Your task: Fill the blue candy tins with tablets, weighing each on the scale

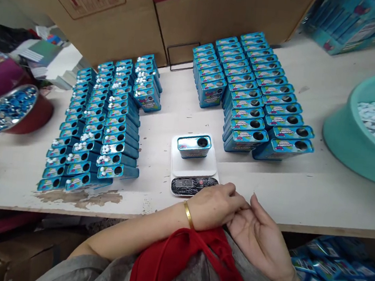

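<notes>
My left hand (212, 205), with a gold bracelet at its wrist, is curled over the fingertips of my right hand in front of the scale. What its fingers close on is partly hidden. Palm up, my right hand (260, 239) lies half under the left, its thumb spread and nothing visible on the palm. Just beyond the left hand is a white kitchen scale (192, 171), its display reading what looks like 1500. On the scale stands a blue candy tin (193, 146), upright, with a dark round hole in its top.
At left stand rows of blue tins (121, 140), many with white candies on top. More tins (251, 98) stand right of centre. A teal tub (354, 128) of white candies is at right, a bowl of blue-silver pieces (38, 114) at left. A cardboard box (200, 29) stands behind.
</notes>
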`<action>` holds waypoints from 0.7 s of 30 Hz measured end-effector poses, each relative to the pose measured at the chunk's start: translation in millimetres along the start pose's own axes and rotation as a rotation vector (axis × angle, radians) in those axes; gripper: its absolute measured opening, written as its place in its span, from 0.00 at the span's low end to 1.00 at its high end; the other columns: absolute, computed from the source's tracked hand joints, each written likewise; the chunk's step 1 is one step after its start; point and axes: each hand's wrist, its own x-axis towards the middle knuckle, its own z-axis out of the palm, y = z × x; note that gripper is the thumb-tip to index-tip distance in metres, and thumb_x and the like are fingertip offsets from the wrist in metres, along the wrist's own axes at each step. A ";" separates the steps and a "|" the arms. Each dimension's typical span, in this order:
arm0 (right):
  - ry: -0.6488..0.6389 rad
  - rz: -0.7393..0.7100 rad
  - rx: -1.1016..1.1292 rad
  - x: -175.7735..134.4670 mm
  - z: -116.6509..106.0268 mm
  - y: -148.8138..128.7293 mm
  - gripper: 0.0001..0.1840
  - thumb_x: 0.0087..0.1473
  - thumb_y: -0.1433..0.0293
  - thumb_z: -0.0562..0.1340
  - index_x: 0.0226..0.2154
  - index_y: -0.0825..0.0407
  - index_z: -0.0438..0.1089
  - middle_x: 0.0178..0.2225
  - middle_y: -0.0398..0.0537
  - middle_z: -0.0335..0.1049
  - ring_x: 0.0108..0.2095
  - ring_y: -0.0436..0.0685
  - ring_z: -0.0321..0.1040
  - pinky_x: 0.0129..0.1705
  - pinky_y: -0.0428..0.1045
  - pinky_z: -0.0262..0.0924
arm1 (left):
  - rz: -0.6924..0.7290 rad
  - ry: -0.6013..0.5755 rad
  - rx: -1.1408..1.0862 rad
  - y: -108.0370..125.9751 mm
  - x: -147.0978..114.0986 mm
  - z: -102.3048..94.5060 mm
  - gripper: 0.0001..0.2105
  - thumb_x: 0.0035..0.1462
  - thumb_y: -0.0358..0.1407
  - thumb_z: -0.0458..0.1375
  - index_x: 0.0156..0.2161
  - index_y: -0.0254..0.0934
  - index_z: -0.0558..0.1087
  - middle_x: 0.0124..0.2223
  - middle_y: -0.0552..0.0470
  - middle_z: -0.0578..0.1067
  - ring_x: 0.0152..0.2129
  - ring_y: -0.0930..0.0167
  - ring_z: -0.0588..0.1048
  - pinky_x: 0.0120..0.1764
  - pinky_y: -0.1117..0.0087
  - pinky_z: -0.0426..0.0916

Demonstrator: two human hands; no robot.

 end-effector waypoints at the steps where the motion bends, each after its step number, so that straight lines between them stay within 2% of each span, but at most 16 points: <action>1: -0.012 0.004 -0.015 -0.5 0.7 0.4 0.18 0.60 0.64 0.49 0.38 0.55 0.70 0.41 0.51 0.74 0.48 0.55 0.67 0.53 0.55 0.62 | -0.016 -0.009 0.001 0.7 -0.3 -0.7 0.12 0.58 0.33 0.50 0.47 0.40 0.68 0.39 0.50 0.67 0.33 0.72 0.70 0.34 0.73 0.67; 5: -0.067 0.014 -0.053 -2.8 10.9 -0.7 0.20 0.60 0.61 0.48 0.39 0.53 0.71 0.42 0.51 0.73 0.50 0.57 0.66 0.53 0.57 0.63 | -0.083 0.010 -0.011 2.0 -2.0 -9.7 0.12 0.57 0.32 0.51 0.47 0.40 0.68 0.40 0.50 0.67 0.34 0.72 0.70 0.35 0.72 0.67; 9: -0.157 -0.059 -0.113 -5.3 35.4 -7.2 0.21 0.60 0.59 0.47 0.41 0.52 0.71 0.45 0.50 0.72 0.52 0.57 0.63 0.54 0.56 0.61 | -0.052 0.103 -0.004 -2.3 -3.2 -36.7 0.08 0.58 0.31 0.50 0.41 0.37 0.69 0.39 0.51 0.67 0.31 0.74 0.68 0.32 0.75 0.66; 11: -0.244 -0.098 -0.165 -7.2 53.4 -12.9 0.24 0.59 0.55 0.47 0.45 0.51 0.69 0.47 0.50 0.70 0.54 0.57 0.61 0.55 0.56 0.60 | -0.010 0.206 0.008 -6.2 -2.6 -56.7 0.05 0.58 0.31 0.50 0.37 0.35 0.68 0.36 0.51 0.66 0.29 0.75 0.67 0.31 0.76 0.64; 14: -0.385 -0.152 -0.226 -8.2 81.7 -22.0 0.28 0.57 0.51 0.46 0.50 0.49 0.65 0.52 0.50 0.66 0.56 0.57 0.59 0.56 0.57 0.58 | 0.029 0.444 -0.036 -14.9 -0.4 -86.3 0.03 0.56 0.29 0.51 0.33 0.34 0.67 0.32 0.53 0.65 0.28 0.76 0.65 0.31 0.76 0.63; 17: -0.456 -0.197 -0.266 -3.0 101.6 -26.8 0.32 0.55 0.48 0.46 0.53 0.49 0.61 0.55 0.51 0.62 0.58 0.57 0.55 0.57 0.56 0.56 | -0.024 0.615 -0.091 -29.1 1.6 -105.0 0.03 0.53 0.26 0.53 0.32 0.35 0.67 0.29 0.56 0.65 0.26 0.78 0.65 0.29 0.78 0.62; 19: -0.448 -0.221 -0.298 2.6 107.1 -27.4 0.34 0.54 0.46 0.46 0.54 0.50 0.60 0.57 0.53 0.60 0.59 0.57 0.54 0.59 0.56 0.54 | -0.086 0.626 -0.078 -40.1 2.4 -109.2 0.04 0.51 0.24 0.54 0.32 0.34 0.67 0.28 0.56 0.66 0.24 0.78 0.65 0.28 0.78 0.62; 21: -0.424 -0.244 -0.336 6.5 106.5 -29.8 0.34 0.53 0.46 0.46 0.53 0.50 0.61 0.58 0.53 0.59 0.60 0.57 0.53 0.59 0.56 0.53 | -0.132 0.572 -0.021 -48.7 2.7 -108.8 0.05 0.50 0.24 0.54 0.31 0.34 0.68 0.29 0.56 0.66 0.24 0.78 0.65 0.28 0.77 0.62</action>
